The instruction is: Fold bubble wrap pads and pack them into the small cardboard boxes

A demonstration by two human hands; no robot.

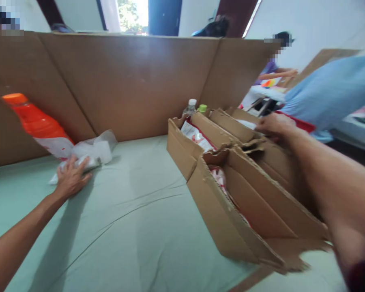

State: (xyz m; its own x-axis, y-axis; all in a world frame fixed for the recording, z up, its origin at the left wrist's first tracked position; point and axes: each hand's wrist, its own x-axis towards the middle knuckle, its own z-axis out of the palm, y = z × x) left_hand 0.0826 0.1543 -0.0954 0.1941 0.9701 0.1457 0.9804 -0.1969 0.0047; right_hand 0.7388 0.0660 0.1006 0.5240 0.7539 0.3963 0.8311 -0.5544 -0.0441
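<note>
Resting on a crumpled white plastic bag (91,153), the left hand (70,178) lies palm down with its fingers spread and pressed onto the bag's near end, at the far left of the tabletop (140,219), which is covered in a pale green cloth. Just behind the bag, an orange bottle (38,123) with an orange cap and a white label leans tilted against the cardboard wall (130,81) that stands around the back of the tabletop. The right hand (275,123) reaches across to the far side of an open cardboard box (231,202) on the right half of the tabletop, well apart from the bag; its fingers lie on the folded flaps near the box's far edge, but whether they grip a flap or only rest on it I cannot tell, as the hand is blurred. The box's flaps stand open, and white packets with red print (197,136) show inside its compartments. Two bottles stand at the far corner of the box, one with a white cap (192,103) and one with a green cap (202,108). Beyond the box, at the right edge, a person in a light blue sleeve (331,89) is near, and another person sits farther back.
</note>
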